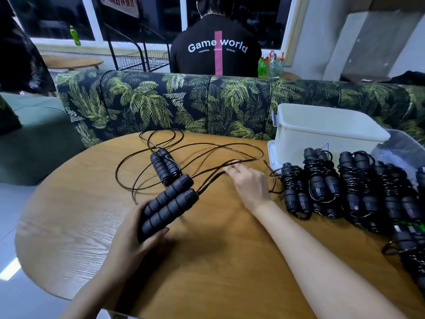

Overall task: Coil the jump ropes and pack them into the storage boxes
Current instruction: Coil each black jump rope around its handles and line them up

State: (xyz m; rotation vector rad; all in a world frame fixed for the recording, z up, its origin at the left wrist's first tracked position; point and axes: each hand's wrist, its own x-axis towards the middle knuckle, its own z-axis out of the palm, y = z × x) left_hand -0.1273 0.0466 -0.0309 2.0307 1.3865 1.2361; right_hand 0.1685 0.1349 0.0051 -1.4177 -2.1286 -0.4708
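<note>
Round wooden table (pixel 207 261) is filling the near view, with a leafy sofa (pixel 161 102) standing behind it. The left hand (pixel 128 247) is gripping both handles (pixel 169 208) of one jump rope near the left edge. The right hand (pixel 248 180) is reaching onto its cord (pixel 211 179), and blur is hiding whether the fingers are pinching it. A second loose rope (pixel 164 166) is lying just beyond with its loops overlapping, so pulling is probably risking a tangle. Coiled ropes (pixel 322 178) are crowding the right side before the white storage box (pixel 326 130), leaving open room only in the near middle.
</note>
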